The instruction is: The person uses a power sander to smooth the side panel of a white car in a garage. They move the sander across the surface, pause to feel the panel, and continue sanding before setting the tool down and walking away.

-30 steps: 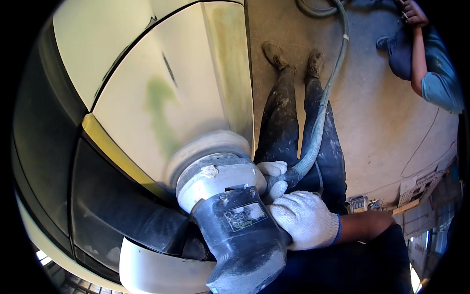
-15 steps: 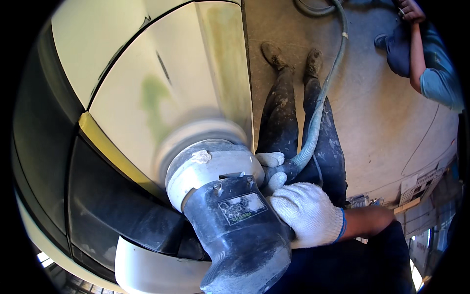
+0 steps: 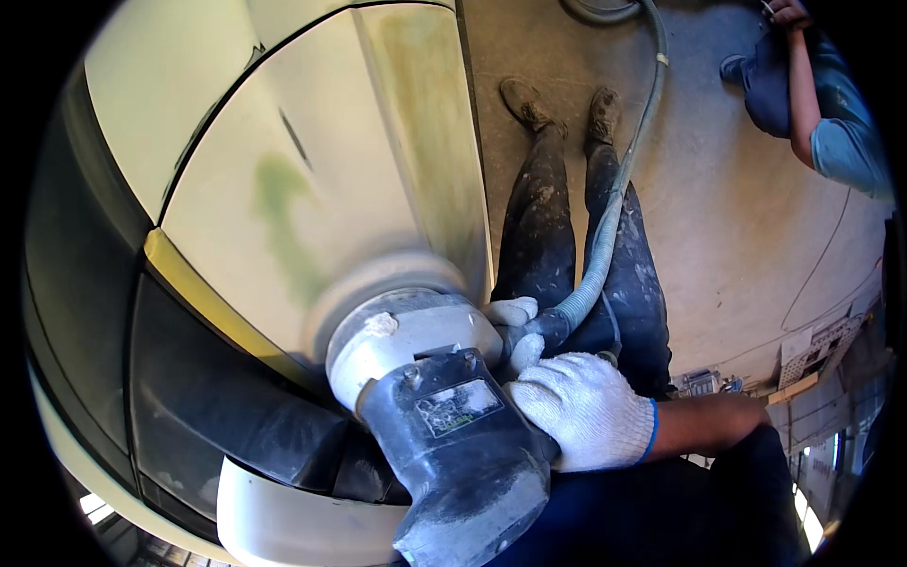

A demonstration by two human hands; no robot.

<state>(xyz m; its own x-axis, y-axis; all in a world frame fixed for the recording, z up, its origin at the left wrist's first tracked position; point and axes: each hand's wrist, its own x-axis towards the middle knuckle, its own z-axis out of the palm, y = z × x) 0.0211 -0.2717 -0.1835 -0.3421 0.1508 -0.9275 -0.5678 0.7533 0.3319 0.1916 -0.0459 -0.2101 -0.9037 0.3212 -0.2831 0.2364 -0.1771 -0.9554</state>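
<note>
A sander (image 3: 444,425) with a dark grey body and silver head rests on a pale vehicle panel (image 3: 283,113), its round pad blurred. The panel has a green smear and a yellowish band near its edge. My right hand (image 3: 581,411), in a white knitted glove, grips the sander's body. Only white gloved fingers of my left hand (image 3: 518,331) show, wrapped by the hose connection on the sander's far side; the rest is hidden. A ribbed hose (image 3: 590,288) runs from the tool across my dark, dusty trousers to the floor.
Dark trim (image 3: 227,397) with a yellow strip (image 3: 208,302) borders the panel, with a pale curved piece (image 3: 283,520) below. A co-worker's bare arm and teal sleeve (image 3: 831,142) are at upper right on the concrete floor (image 3: 737,255). Cables and assorted items (image 3: 822,350) lie at the right.
The sander and both my hands have shifted slightly left and up compared with a second ago, still on the panel. The pad stays blurred. The co-worker's hand has moved a little upward.
</note>
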